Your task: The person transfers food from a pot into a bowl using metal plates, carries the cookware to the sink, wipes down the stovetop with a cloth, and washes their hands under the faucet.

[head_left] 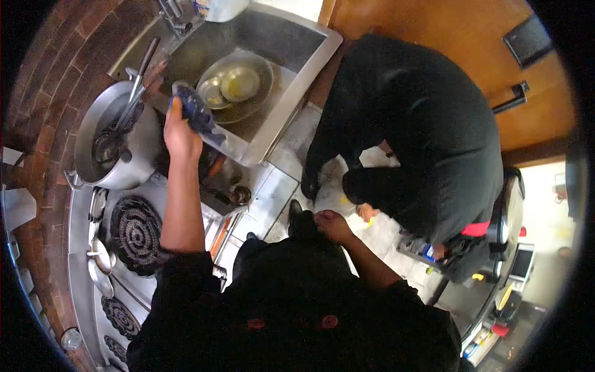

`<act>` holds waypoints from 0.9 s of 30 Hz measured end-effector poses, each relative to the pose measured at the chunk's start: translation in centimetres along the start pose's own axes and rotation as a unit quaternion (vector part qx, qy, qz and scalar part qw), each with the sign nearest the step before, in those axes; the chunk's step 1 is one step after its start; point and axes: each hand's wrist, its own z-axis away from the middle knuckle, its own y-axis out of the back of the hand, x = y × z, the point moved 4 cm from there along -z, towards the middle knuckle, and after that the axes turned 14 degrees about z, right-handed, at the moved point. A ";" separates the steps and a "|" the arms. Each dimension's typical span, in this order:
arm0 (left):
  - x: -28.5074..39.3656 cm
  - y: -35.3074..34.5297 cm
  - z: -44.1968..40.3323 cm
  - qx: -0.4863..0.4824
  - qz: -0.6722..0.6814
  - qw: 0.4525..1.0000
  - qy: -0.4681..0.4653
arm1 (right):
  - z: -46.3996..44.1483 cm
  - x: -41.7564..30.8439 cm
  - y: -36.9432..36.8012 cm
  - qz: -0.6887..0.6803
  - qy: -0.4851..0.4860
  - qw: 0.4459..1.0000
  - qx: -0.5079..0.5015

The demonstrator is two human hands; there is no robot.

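My left hand (183, 133) is closed on a dark blue cloth (197, 111), held over the near left edge of the metal sink (260, 133). Inside the sink lies a large round pan (263, 99) with two smaller metal bowls (238, 85) in it. Just left of my left hand stands a big metal pot (139, 139) with long-handled utensils (133, 93) leaning in it. My right hand (333, 227) is low in front of my body, near my dark clothing, with its fingers curled; whatever they hold, if anything, is hidden.
A co-worker in black (421, 118) bends down close on the right, one hand (367, 212) low near the tiled floor (273, 192). A stove with round burners (136, 235) runs along the left. A wooden door (458, 37) is behind the co-worker.
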 end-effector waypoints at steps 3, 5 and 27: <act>-2.8 2.4 -10.5 -0.072 -0.563 0.782 -0.258 | -2.7 -2.7 4.9 -0.090 -0.022 0.996 0.017; -4.0 0.8 -13.1 0.003 -0.634 0.741 -0.221 | -4.3 -4.5 7.0 -0.177 -0.011 0.984 0.016; -1.8 -0.4 -38.6 -0.075 -0.403 0.847 -0.338 | -18.8 -26.5 23.3 -0.190 0.037 0.975 0.113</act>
